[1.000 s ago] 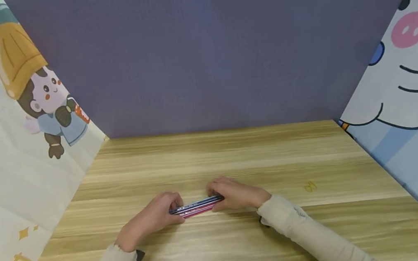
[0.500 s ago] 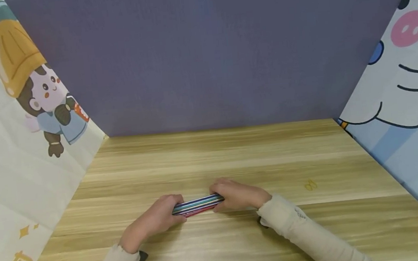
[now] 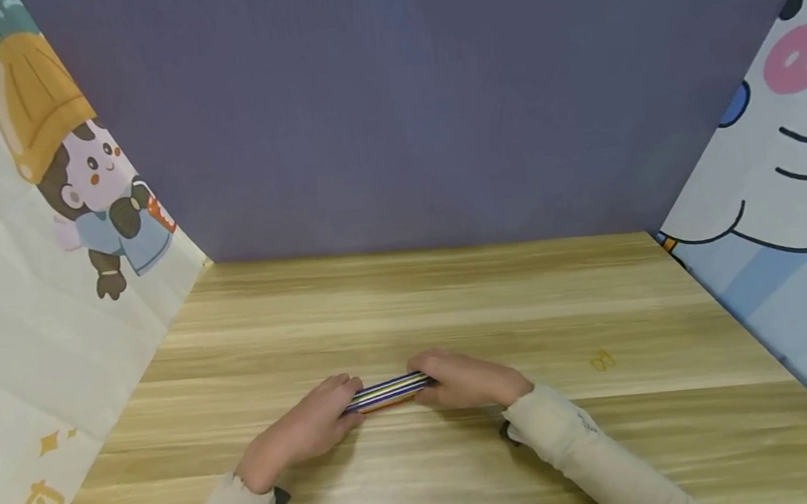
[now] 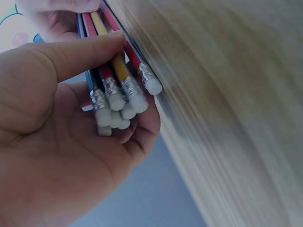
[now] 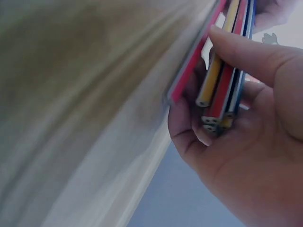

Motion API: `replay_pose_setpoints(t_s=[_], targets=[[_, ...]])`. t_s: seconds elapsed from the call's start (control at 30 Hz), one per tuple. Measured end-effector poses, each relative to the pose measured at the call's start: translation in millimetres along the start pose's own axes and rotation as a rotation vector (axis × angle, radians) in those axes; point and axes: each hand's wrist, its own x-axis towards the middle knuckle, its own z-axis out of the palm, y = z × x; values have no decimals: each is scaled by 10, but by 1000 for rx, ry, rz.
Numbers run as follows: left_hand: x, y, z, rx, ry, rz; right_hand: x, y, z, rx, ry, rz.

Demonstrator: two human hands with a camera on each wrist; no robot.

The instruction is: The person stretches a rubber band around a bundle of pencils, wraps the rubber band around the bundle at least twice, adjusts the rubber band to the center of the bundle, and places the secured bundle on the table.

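Note:
A bundle of several striped pencils (image 3: 389,392) lies crosswise between both hands, low over the wooden table. My left hand (image 3: 310,424) grips the end with white erasers (image 4: 103,117) and silver ferrules, thumb on one side and fingers curled round the other. At the opposite end, my right hand (image 3: 465,379) holds the flat, unsharpened tips (image 5: 215,120) the same way. Red, yellow and dark blue pencils show in the wrist views. One red pencil (image 5: 191,71) stands a little apart from the rest, on the side toward the tabletop.
The wood-grain table (image 3: 408,300) reaches back to a dark grey-blue panel (image 3: 405,108). Printed cloth walls stand at the left (image 3: 22,333) and right (image 3: 796,290). A small yellow looped mark (image 3: 603,359) shows on the table at the right.
The bundle's visible side has changed from dark and pink stripes to blue, white and yellow ones, as the pencils turned between the fingers. Both hands keep hold and have shifted slightly right.

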Motion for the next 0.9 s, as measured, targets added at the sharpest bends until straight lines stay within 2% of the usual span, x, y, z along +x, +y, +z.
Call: replay_pose_setpoints(t_s=[0.2,0.33,0.5,0.9], targets=[[33,30,-13,-31,2,39,-11,4,-20,10,17,2],[36,35,-54,-98,-38,36,-24,2,-40,12,17,-14],[37,24,-145,-210,-93,28,-56,18,-119,122,-4,-6],[56,-11,-314,-353,-141,103,-149,66,-365,355,-98,-73]])
